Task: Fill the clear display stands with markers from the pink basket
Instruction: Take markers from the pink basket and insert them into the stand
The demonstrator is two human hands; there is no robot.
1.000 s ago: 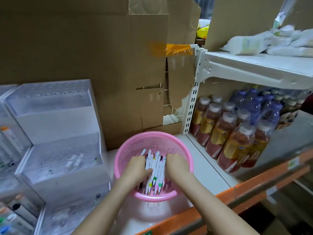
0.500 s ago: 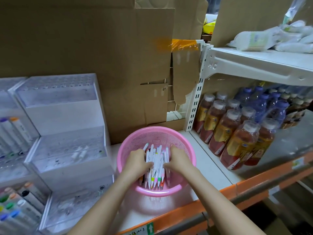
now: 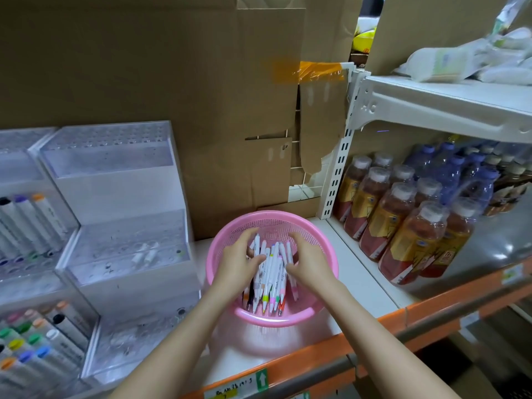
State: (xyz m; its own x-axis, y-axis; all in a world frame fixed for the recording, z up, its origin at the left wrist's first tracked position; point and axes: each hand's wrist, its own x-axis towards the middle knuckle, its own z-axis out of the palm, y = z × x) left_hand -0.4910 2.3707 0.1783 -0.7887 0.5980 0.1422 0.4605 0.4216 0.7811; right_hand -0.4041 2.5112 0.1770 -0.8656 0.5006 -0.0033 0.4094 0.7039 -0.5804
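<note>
A pink basket [image 3: 322, 234] sits on the white shelf and holds a bundle of white markers [image 3: 270, 272] with coloured ends. Both my hands are inside it. My left hand [image 3: 239, 263] curls round the left side of the bundle, and my right hand [image 3: 308, 260] curls round its right side. A clear tiered display stand [image 3: 115, 197] stands left of the basket with two loose markers [image 3: 145, 251] on its middle tier. Another clear stand [image 3: 26, 226] at the far left holds several capped markers.
Brown cardboard [image 3: 172, 82] lines the back. Right of a white upright [image 3: 342, 156] stand several bottles of drink [image 3: 403, 226] below a white shelf [image 3: 449, 102] with wrapped packs. An orange shelf edge [image 3: 316, 361] runs along the front.
My hands have gathered the markers closer together and shifted slightly up in the basket. The view has tilted, showing more of the left stand's markers.
</note>
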